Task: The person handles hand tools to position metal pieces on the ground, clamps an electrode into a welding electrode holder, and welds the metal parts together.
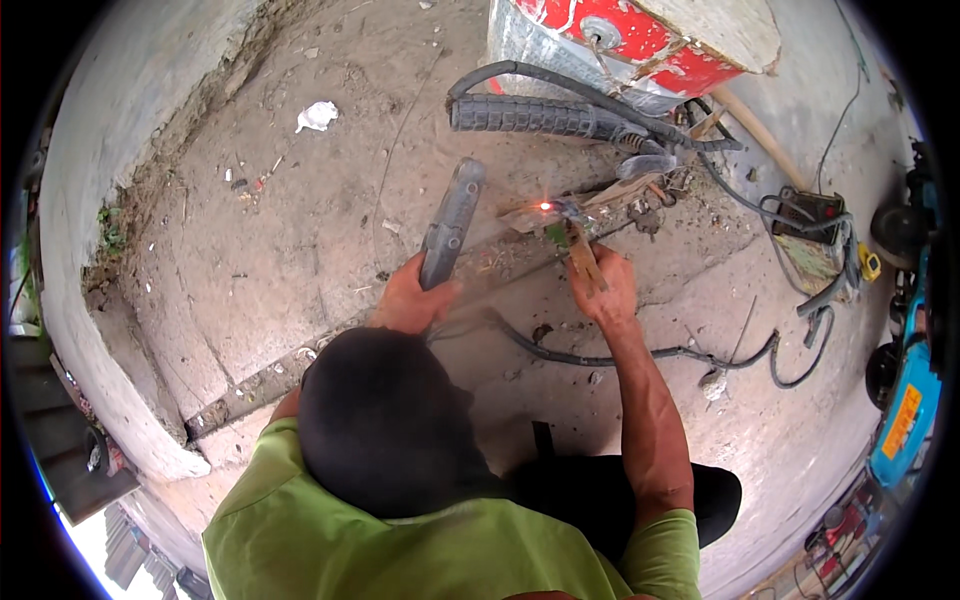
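Note:
Neither of my hands can be made out; thin slivers of skin at the lower edge show too little to tell whose they are. Ahead of me another person in a green shirt (400, 555) squats, the dark head (385, 420) bent forward. That person's left hand (408, 295) grips a long dark grey handle-like tool (455, 220). Their right hand (612, 283) holds a rusty, flat metal piece (588, 262). At its far end a small orange point of light (545, 206) glows beside scraps on the concrete.
A ribbed black shock-absorber-like part (545, 117) and a bent black tube (590, 92) lie before a red-and-silver drum (660, 50). Black cable (640, 356) crosses the floor. A dirty box-shaped device (815, 220) stands at right, near a blue machine (905, 415). A low wall (120, 380) runs left.

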The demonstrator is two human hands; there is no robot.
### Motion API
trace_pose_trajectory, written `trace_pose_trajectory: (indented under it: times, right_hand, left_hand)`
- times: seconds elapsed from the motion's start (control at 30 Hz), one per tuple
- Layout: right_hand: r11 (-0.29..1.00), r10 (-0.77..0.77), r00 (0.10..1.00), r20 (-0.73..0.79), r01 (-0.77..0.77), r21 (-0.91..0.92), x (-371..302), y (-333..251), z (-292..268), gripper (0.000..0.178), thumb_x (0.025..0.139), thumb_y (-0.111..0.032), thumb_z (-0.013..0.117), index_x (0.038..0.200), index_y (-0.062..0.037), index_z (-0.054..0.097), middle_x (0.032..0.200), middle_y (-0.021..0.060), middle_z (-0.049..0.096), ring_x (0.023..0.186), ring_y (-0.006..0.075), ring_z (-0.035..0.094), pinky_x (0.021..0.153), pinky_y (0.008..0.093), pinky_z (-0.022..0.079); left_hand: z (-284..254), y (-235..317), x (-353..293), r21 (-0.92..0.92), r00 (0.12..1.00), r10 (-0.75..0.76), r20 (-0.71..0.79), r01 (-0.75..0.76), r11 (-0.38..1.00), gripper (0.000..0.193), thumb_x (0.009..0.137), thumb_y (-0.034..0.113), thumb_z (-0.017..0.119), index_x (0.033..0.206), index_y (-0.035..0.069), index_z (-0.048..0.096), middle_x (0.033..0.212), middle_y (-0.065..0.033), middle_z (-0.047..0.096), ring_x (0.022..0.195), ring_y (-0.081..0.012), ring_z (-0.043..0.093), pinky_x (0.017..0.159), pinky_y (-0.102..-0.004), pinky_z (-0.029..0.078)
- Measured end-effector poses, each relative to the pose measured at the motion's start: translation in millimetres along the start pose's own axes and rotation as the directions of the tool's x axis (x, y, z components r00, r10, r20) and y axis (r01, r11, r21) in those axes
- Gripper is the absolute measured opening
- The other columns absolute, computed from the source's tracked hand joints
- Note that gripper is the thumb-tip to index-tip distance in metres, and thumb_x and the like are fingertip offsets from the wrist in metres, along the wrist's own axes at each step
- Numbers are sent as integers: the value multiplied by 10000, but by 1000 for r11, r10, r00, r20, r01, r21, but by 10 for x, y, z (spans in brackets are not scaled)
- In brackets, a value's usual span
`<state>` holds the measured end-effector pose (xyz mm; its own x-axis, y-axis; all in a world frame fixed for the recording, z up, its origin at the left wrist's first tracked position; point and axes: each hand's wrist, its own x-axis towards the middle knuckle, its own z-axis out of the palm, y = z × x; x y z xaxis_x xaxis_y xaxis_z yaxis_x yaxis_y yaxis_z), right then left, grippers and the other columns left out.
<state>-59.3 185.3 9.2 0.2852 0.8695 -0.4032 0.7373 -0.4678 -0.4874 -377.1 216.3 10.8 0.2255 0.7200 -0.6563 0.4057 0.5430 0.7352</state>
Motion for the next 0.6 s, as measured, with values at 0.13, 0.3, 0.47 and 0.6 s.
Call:
trace_pose_trajectory:
  times: [0.13, 0.3, 0.47, 0.6]
  right_hand:
    - [1000, 28, 1000, -8, -28, 1, 6, -19, -1, 336, 916, -326, 726, 955, 8, 743, 890, 302, 720, 918, 524, 695, 780, 528, 574]
    - [999, -33, 999, -10, 33, -11, 8, 2, 57, 274, 920, -280, 701, 994, -21, 752, 904, 278, 729, 890, 510, 702, 762, 533, 575]
    - [880, -437, 894, -97, 402, -254, 104, 495, 245, 195, 894, -152, 629, 1048, -100, 736, 955, 198, 728, 819, 451, 695, 701, 536, 564]
    - [999, -33, 999, 11, 33, 3, 31, 74, 136, 206, 897, -195, 629, 1043, -88, 729, 965, 213, 734, 853, 466, 696, 741, 531, 567]
  left_hand:
    - [15, -8, 3, 9, 1000, -2, -11, 2, 1000, 426, 908, 257, 810, 1213, 6, 650, 732, -44, 683, 630, -141, 644, 602, -337, 509]
    - [-19, 65, -37, 12, 999, -46, 4, 46, 999, 466, 914, 253, 804, 1273, 4, 642, 857, -62, 712, 703, -150, 664, 638, -332, 530]
    - [89, 183, -27, -169, 997, -27, 74, 40, 985, 518, 937, 190, 795, 1374, 4, 588, 1060, -77, 694, 834, -147, 664, 671, -317, 554]
    - [-27, 133, -61, -13, 996, -81, 45, 81, 997, 464, 955, 126, 791, 1350, -11, 589, 987, -56, 676, 794, -135, 663, 629, -298, 548]
